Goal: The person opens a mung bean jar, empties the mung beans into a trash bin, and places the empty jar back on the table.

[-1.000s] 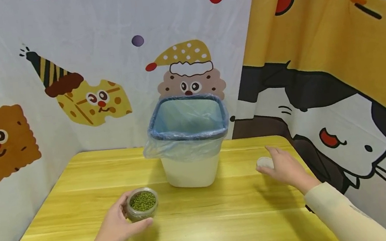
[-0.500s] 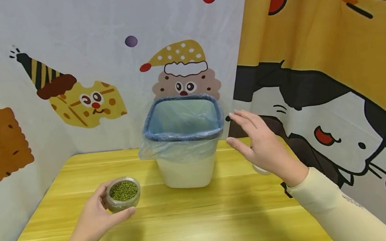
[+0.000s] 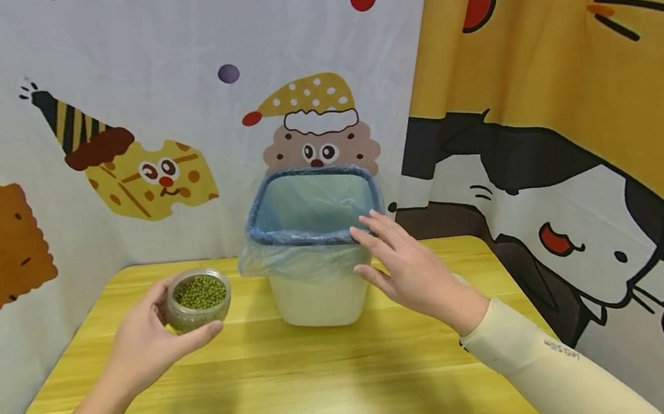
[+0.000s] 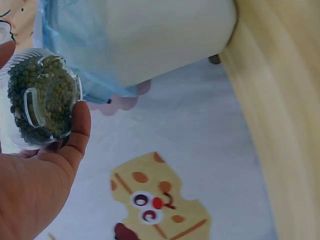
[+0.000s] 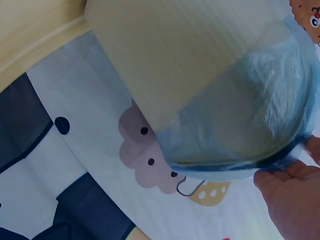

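My left hand (image 3: 147, 336) grips a small clear jar (image 3: 198, 300) full of green beans, lidless and lifted above the yellow table (image 3: 331, 389), left of the bin. The left wrist view shows the jar (image 4: 42, 97) from the side, cupped between thumb and fingers. My right hand (image 3: 406, 267) is open with straight fingers beside the right rim of the white bin (image 3: 319, 299), which is lined with a blue bag (image 3: 312, 202). In the right wrist view, my fingertips (image 5: 292, 182) are at the edge of the bag's rim (image 5: 235, 172); I cannot tell whether they touch it.
The bin stands at the back middle of the table, close to a cartoon-printed cloth wall (image 3: 138, 120). An orange cat-print curtain (image 3: 576, 98) hangs along the table's right edge. Bare tabletop lies in front of the bin.
My right hand left the white lid on the table at the right and moved up and left to the bin's rim. My left hand raised the jar and moved it left.
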`<action>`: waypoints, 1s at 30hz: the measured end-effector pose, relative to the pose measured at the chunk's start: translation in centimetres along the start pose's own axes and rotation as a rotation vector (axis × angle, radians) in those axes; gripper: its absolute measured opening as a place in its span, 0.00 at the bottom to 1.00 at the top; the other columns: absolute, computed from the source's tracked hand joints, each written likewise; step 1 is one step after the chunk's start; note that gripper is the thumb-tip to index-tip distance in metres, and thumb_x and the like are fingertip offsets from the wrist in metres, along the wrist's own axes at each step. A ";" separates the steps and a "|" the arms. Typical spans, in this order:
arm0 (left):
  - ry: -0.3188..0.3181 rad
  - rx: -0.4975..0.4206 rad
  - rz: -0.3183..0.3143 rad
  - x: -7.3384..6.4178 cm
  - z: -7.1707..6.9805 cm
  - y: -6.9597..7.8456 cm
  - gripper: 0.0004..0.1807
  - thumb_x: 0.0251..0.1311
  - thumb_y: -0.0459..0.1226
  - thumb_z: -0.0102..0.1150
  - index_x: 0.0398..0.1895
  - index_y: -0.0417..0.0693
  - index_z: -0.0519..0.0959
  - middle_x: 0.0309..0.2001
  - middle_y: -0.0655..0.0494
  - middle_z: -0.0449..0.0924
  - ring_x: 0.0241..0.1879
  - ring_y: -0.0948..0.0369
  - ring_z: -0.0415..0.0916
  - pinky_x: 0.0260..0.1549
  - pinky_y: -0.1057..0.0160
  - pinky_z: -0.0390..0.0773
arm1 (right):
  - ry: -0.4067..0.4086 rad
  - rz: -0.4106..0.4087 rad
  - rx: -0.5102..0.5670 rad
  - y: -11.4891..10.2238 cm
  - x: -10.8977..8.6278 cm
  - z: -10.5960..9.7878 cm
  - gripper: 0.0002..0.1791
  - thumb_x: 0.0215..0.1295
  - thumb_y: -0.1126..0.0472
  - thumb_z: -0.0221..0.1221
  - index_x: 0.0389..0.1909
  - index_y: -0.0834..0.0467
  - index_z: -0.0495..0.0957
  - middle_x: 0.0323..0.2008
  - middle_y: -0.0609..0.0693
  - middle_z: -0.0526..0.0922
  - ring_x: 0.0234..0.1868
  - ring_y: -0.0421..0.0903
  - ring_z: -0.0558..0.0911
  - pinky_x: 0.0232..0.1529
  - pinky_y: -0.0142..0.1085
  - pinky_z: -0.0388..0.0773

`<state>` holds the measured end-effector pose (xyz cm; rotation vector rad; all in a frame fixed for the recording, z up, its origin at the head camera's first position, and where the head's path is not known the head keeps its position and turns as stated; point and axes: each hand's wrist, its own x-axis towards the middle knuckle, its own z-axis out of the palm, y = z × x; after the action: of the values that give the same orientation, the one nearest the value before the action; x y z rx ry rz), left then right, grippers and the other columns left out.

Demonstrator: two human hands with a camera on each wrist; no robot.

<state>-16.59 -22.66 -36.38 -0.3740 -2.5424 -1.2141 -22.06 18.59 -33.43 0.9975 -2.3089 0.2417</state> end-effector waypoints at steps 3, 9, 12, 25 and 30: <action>-0.002 0.042 -0.005 1.5 -0.9 1.2 0.48 0.55 0.47 0.84 0.76 0.44 0.69 0.58 0.45 0.82 0.48 0.64 0.82 0.37 0.73 0.82 | 0.000 0.004 0.000 -0.1 -0.2 0.3 0.39 0.71 0.51 0.70 0.78 0.61 0.70 0.74 0.64 0.74 0.79 0.64 0.69 0.75 0.56 0.74; 0.021 0.090 0.013 5.3 -2.5 3.7 0.52 0.54 0.50 0.84 0.76 0.41 0.67 0.61 0.40 0.80 0.54 0.44 0.82 0.38 0.78 0.77 | 0.005 0.000 0.006 -0.2 -0.3 0.6 0.40 0.70 0.51 0.71 0.78 0.61 0.70 0.73 0.64 0.75 0.79 0.64 0.70 0.75 0.55 0.74; 0.019 0.118 0.028 7.8 -3.1 5.1 0.51 0.53 0.53 0.84 0.75 0.44 0.68 0.61 0.42 0.80 0.55 0.45 0.82 0.41 0.74 0.80 | 0.005 0.003 0.006 -0.2 -0.3 0.6 0.40 0.70 0.51 0.71 0.78 0.61 0.69 0.73 0.64 0.75 0.79 0.64 0.70 0.75 0.55 0.74; -0.077 0.277 0.108 15.3 -2.4 9.2 0.52 0.54 0.50 0.81 0.77 0.42 0.65 0.62 0.37 0.78 0.55 0.41 0.82 0.51 0.38 0.86 | -0.015 0.004 0.014 0.0 -0.6 0.7 0.44 0.68 0.47 0.73 0.79 0.60 0.68 0.75 0.62 0.73 0.81 0.63 0.68 0.75 0.55 0.74; -0.115 0.297 0.152 16.9 -1.5 9.8 0.51 0.54 0.44 0.81 0.78 0.40 0.64 0.65 0.36 0.77 0.58 0.40 0.81 0.53 0.37 0.87 | -0.024 0.008 0.019 0.1 -0.7 0.7 0.44 0.68 0.47 0.73 0.79 0.60 0.68 0.75 0.62 0.73 0.81 0.62 0.67 0.76 0.55 0.73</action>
<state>-28.50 -16.15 -22.23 -0.5670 -2.6817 -0.7665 -22.09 18.80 -34.43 1.0056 -2.3373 0.2570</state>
